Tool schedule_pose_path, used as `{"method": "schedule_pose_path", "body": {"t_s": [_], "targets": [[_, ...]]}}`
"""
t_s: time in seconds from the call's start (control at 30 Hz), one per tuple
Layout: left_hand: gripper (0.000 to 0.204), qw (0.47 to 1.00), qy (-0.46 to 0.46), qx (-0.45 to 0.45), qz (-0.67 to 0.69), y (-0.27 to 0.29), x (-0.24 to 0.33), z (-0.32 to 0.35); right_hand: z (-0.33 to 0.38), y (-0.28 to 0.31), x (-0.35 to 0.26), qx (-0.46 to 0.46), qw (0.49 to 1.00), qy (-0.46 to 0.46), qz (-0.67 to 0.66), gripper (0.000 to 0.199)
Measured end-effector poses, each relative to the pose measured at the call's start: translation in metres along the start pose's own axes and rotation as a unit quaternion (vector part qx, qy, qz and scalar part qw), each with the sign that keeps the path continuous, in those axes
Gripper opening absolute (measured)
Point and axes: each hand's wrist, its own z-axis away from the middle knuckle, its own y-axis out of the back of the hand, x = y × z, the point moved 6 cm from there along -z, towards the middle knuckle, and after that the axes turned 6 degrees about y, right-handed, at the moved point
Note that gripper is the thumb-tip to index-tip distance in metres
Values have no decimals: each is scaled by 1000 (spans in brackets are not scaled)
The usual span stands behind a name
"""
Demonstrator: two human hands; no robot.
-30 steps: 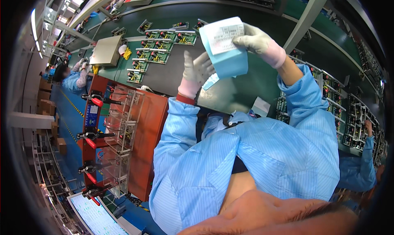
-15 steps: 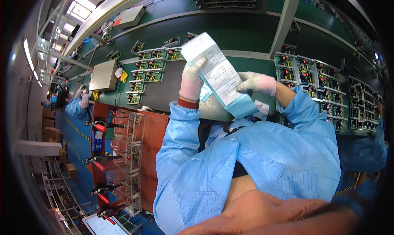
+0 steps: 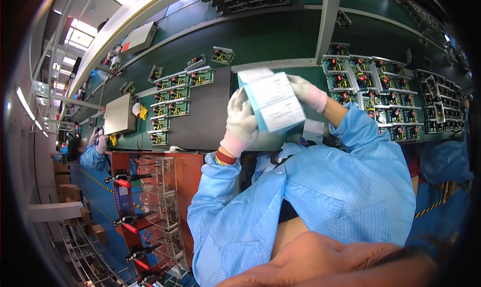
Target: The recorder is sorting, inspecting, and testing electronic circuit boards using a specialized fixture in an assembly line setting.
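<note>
Right grip on paper, now folded

Bright upper-left windows, fisheye bending, black corners

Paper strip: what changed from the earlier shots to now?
The paper strip, stretched long half a second ago, is now folded shorter. The left hand, apart from it a second ago, is now at its left edge. Unchanged: right hand holding it, circuit boards in rows.
</note>
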Motion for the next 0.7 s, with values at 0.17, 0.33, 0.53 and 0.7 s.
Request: {"method": "schedule_pose_path", "body": {"t_s": [0.17,0.33,0.53,0.7], "targets": [[28,997,-11,32,-74,-16,-3,20,-4,14,-21,105,929,131,330,52],[38,997,26,7,-69,-17,-2,30,-12,22,-14,162,919,116,339,53],[54,870,337,-98,345,-61,-29,83,-9,23,17,160,937,-43,306,48],[59,618,451,-23,644,-150,-30,179,11,31,55,141,952,-147,229,42]]}}
